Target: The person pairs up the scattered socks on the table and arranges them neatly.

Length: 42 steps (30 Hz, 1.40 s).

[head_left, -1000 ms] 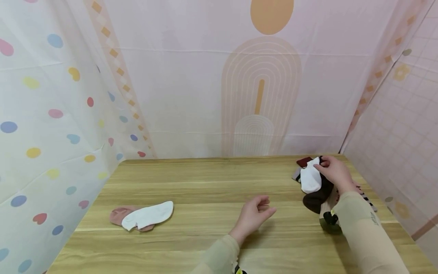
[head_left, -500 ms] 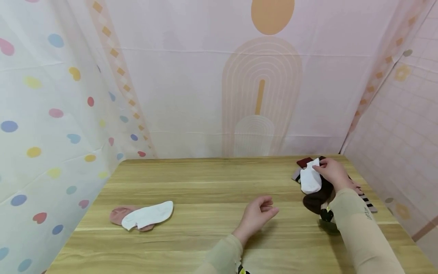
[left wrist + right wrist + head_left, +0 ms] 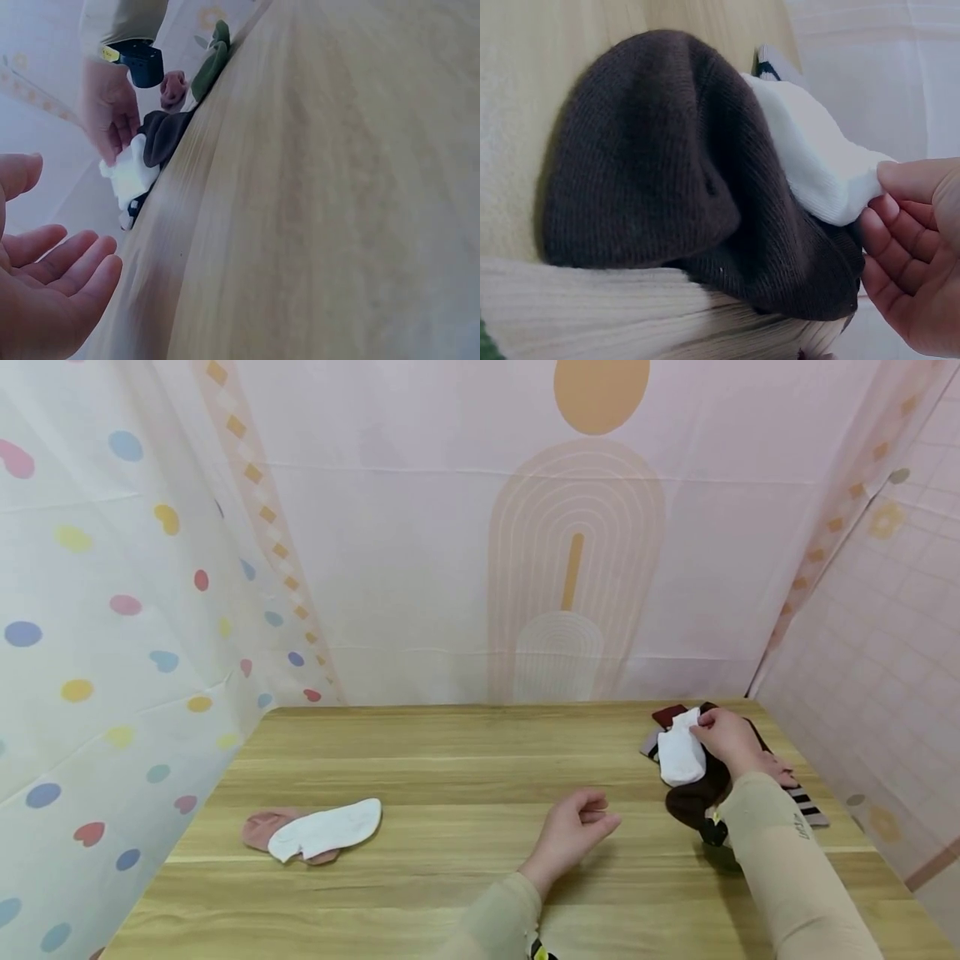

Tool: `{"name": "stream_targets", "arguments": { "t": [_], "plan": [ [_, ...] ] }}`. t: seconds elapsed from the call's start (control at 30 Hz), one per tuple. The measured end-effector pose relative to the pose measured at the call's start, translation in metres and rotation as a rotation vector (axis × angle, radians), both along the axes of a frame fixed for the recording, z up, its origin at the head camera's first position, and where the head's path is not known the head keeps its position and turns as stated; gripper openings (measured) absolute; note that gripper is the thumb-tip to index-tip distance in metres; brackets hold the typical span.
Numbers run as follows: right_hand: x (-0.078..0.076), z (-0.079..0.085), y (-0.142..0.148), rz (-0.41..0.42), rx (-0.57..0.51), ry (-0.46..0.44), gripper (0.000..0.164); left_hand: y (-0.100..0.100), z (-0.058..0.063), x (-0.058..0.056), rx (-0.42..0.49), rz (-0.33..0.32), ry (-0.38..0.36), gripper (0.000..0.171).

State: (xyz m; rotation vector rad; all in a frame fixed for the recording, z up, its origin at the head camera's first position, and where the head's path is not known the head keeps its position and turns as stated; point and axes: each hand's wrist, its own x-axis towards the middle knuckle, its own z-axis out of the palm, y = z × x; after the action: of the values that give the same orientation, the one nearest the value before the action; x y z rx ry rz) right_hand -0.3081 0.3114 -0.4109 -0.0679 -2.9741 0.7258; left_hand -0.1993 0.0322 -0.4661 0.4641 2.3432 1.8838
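At the table's right side, my right hand (image 3: 729, 742) pinches the cuff end of a white sock (image 3: 681, 753) between thumb and forefinger. In the right wrist view the white sock (image 3: 810, 146) lies against a dark brown ribbed sock (image 3: 652, 157), with a cream ribbed sock (image 3: 592, 307) below. My left hand (image 3: 572, 833) hovers over the middle of the table, fingers loosely bent and holding nothing. To the left, another white sock (image 3: 330, 828) lies across a pink sock (image 3: 266, 827) on the wood.
Around the right hand the pile also has a dark red sock (image 3: 667, 717), a striped sock (image 3: 810, 808) and a green sock (image 3: 210, 67), partly hidden by the arm. Patterned cloth walls (image 3: 405, 568) stand along the table (image 3: 480, 735) at the back and both sides.
My right hand has shifted slightly downward, keeping its pinch on the white sock. My left hand has drifted a little to the right. The pair of socks at the left stays put.
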Motion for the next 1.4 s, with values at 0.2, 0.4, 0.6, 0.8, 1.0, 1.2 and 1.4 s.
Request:
{"name": "stream_targets", "arguments": {
  "t": [0.2, 0.4, 0.6, 0.8, 1.0, 1.2, 1.4],
  "plan": [
    [0.004, 0.003, -0.004, 0.034, -0.049, 0.083, 0.03, 0.004, 0.0, -0.001, 0.033, 0.006, 0.005, 0.043],
    [0.009, 0.008, -0.012, 0.039, -0.134, 0.125, 0.031, 0.007, -0.001, -0.002, 0.066, 0.029, -0.039, 0.043],
    [0.014, 0.013, -0.021, 0.056, -0.196, 0.155, 0.032, 0.009, -0.001, -0.005, 0.11, 0.076, -0.077, 0.046],
    [0.017, 0.017, -0.029, 0.087, -0.305, 0.147, 0.032, 0.012, -0.004, -0.009, 0.16, 0.112, -0.095, 0.048],
    [0.021, 0.021, -0.044, 0.11, -0.417, 0.124, 0.033, 0.016, -0.004, -0.014, 0.224, 0.134, -0.16, 0.049],
    [0.024, 0.017, -0.061, 0.111, -0.652, 0.06, 0.037, 0.022, -0.003, -0.022, 0.348, 0.154, -0.258, 0.053],
    [0.03, 0.005, -0.08, 0.1, -1.022, -0.051, 0.02, 0.027, -0.006, -0.029, 0.56, 0.145, -0.324, 0.047]
  ]
}}
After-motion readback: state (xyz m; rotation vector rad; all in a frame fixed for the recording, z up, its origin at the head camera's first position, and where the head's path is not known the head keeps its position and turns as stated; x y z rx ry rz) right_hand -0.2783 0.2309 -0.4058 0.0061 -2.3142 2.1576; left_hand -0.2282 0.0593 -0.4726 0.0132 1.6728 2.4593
